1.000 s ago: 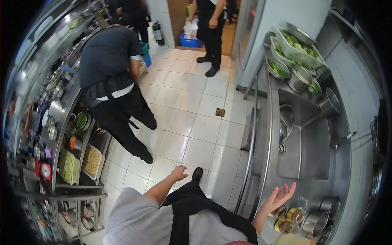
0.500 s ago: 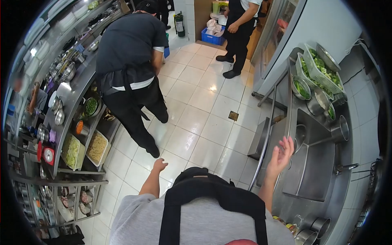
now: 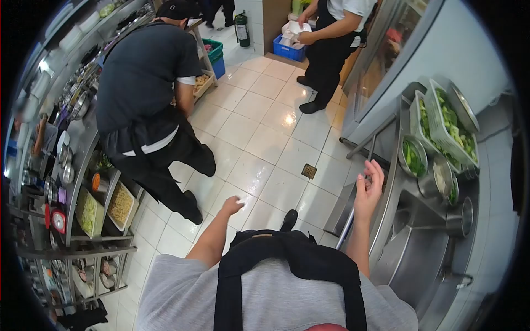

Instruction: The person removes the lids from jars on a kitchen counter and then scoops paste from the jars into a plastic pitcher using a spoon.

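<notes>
My left hand point(image 3: 232, 206) is held out low over the floor tiles, fingers curled together. A small whitish patch shows at its fingertips, too small to make out. On the other side my right hand point(image 3: 369, 190) is raised with fingers apart and nothing in it. It is nearest the front edge of the steel sink counter point(image 3: 381, 226). Green vegetables fill white plastic baskets point(image 3: 448, 144) at the counter's far end. Beside them sit a metal bowl of greens point(image 3: 413, 157) and several pots, one a steel pot point(image 3: 459, 219).
A co-worker in a dark apron point(image 3: 146, 83) bends over by the left shelving. Another person point(image 3: 331, 52) stands ahead, holding something white. Food tubs point(image 3: 122, 205) fill the left shelf beside a red scale point(image 3: 58, 219). A floor drain point(image 3: 309, 171) lies ahead; a fire extinguisher point(image 3: 242, 30) stands farther back.
My view has moved forward along the aisle. My left hand has reached farther forward and its fingers have curled in. The co-worker bends farther left; the other person now holds something white.
</notes>
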{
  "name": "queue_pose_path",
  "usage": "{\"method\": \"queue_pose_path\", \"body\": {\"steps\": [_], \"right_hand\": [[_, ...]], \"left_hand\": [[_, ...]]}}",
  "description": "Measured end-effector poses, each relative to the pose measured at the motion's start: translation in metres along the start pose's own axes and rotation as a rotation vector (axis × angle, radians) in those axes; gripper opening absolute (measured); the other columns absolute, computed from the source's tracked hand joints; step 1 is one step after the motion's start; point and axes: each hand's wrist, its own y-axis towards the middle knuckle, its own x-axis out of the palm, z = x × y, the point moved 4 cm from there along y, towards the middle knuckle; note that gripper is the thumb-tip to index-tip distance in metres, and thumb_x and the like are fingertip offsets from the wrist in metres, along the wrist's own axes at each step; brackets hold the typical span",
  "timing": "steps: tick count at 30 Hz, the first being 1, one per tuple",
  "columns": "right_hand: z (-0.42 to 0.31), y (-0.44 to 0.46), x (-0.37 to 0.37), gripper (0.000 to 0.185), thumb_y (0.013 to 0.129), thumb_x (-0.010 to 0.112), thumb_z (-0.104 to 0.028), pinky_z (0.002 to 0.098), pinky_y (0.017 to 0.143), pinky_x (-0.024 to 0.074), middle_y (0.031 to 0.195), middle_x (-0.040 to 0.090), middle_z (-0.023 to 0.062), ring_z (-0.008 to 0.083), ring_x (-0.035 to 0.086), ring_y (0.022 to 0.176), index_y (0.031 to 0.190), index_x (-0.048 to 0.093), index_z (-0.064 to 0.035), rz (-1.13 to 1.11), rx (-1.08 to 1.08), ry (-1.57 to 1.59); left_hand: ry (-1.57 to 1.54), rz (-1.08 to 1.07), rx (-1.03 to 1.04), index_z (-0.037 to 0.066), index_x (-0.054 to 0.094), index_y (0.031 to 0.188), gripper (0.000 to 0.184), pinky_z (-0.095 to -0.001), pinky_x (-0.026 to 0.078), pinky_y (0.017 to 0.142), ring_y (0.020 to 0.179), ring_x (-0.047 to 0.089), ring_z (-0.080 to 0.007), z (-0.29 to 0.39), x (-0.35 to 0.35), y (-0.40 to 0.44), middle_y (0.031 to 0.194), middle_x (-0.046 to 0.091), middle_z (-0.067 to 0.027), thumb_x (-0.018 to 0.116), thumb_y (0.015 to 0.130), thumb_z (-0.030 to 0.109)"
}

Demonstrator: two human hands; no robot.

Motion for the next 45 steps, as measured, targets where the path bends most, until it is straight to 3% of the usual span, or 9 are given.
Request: {"method": "queue_pose_path", "body": {"steps": [5, 11, 16, 19, 23, 29, 35, 39, 45], "right_hand": [[0.046, 0.108, 0.029, 0.038, 0.082, 0.057, -0.003, 0.0287, 0.083, 0.0425, 0.131, 0.043, 0.0098, 0.0165, 0.049, 0.099, 0.120, 0.055, -0.0051, -0.073, 0.055, 0.047], [0.073, 0.233, 0.108, 0.039, 0.082, 0.057, -0.004, 0.0295, 0.084, 0.0423, 0.130, 0.044, 0.0097, 0.0175, 0.049, 0.100, 0.121, 0.055, -0.0063, -0.166, -0.049, 0.037], [0.043, 0.318, 0.216, 0.037, 0.082, 0.058, -0.004, 0.0304, 0.084, 0.0423, 0.129, 0.047, 0.0104, 0.0195, 0.051, 0.103, 0.119, 0.056, -0.0049, -0.284, -0.261, 0.036], [0.057, 0.375, 0.265, 0.034, 0.082, 0.058, -0.005, 0.0310, 0.084, 0.0422, 0.127, 0.048, 0.0107, 0.0204, 0.052, 0.105, 0.116, 0.058, -0.0039, -0.384, -0.255, 0.033], [0.071, 0.448, 0.320, 0.031, 0.082, 0.059, -0.006, 0.0315, 0.084, 0.0433, 0.126, 0.049, 0.0123, 0.0232, 0.052, 0.108, 0.113, 0.059, -0.0015, -0.463, -0.277, -0.089], [0.115, 0.554, 0.404, 0.031, 0.082, 0.058, -0.005, 0.0307, 0.080, 0.0445, 0.125, 0.050, 0.0101, 0.0209, 0.054, 0.103, 0.112, 0.059, -0.0036, -0.445, -0.251, -0.138], [0.151, 0.689, 0.527, 0.031, 0.084, 0.057, -0.002, 0.0253, 0.077, 0.0457, 0.124, 0.051, 0.0087, 0.0148, 0.053, 0.093, 0.115, 0.059, -0.0038, -0.546, -0.276, -0.112], [0.153, 0.786, 0.626, 0.031, 0.083, 0.058, 0.000, 0.0254, 0.077, 0.0459, 0.122, 0.052, 0.0098, 0.0156, 0.054, 0.094, 0.114, 0.058, -0.0027, -0.599, -0.356, -0.108], [0.130, 0.882, 0.791, 0.031, 0.080, 0.058, -0.001, 0.0328, 0.089, 0.0421, 0.120, 0.052, 0.0144, 0.0289, 0.052, 0.108, 0.111, 0.057, -0.0012, -0.768, -0.469, 0.010]], "left_hand": [[-0.062, 0.049, 0.122, 0.003, 0.062, 0.108, 0.048, -0.0403, 0.045, 0.090, 0.103, 0.057, -0.0358, 0.102, -0.016, 0.042, 0.108, 0.061, -0.0219, 0.068, 0.073, 0.035], [-0.035, 0.222, -0.184, 0.005, 0.063, 0.102, 0.045, -0.0415, 0.042, 0.093, 0.103, 0.055, -0.0333, 0.020, -0.032, 0.051, 0.104, 0.063, -0.0169, 0.069, 0.072, 0.037], [0.073, -0.211, -0.674, 0.004, 0.066, 0.103, 0.051, -0.0398, 0.046, 0.091, 0.105, 0.058, -0.0312, -0.063, -0.028, 0.074, 0.111, 0.063, -0.0176, 0.066, 0.071, 0.044], [0.081, -0.307, -0.544, 0.004, 0.068, 0.099, 0.052, -0.0397, 0.047, 0.089, 0.103, 0.059, -0.0312, -0.079, -0.037, 0.142, 0.109, 0.063, -0.0183, 0.065, 0.070, 0.047], [-0.164, 0.123, -0.522, 0.004, 0.062, 0.109, 0.054, -0.0393, 0.045, 0.091, 0.106, 0.057, -0.0320, -0.021, -0.120, 0.261, 0.112, 0.061, -0.0184, 0.066, 0.072, 0.044], [-0.197, 0.337, -0.161, 0.004, 0.059, 0.110, 0.047, -0.0400, 0.044, 0.092, 0.106, 0.055, -0.0352, 0.092, -0.276, 0.451, 0.110, 0.060, -0.0204, 0.067, 0.076, 0.035], [-0.249, 0.546, -0.233, 0.004, 0.059, 0.112, 0.047, -0.0420, 0.044, 0.091, 0.106, 0.055, -0.0356, 0.075, -0.342, 0.559, 0.111, 0.059, -0.0213, 0.067, 0.076, 0.035], [-0.207, 0.352, -0.665, 0.005, 0.061, 0.110, 0.051, -0.0413, 0.043, 0.094, 0.110, 0.054, -0.0354, 0.029, -0.326, 0.552, 0.112, 0.059, -0.0208, 0.068, 0.074, 0.040], [-0.333, 0.317, -0.935, 0.000, 0.064, 0.101, 0.052, -0.0396, 0.045, 0.089, 0.103, 0.057, -0.0339, 0.002, -0.317, 0.554, 0.107, 0.062, -0.0191, 0.066, 0.070, 0.042]]}}
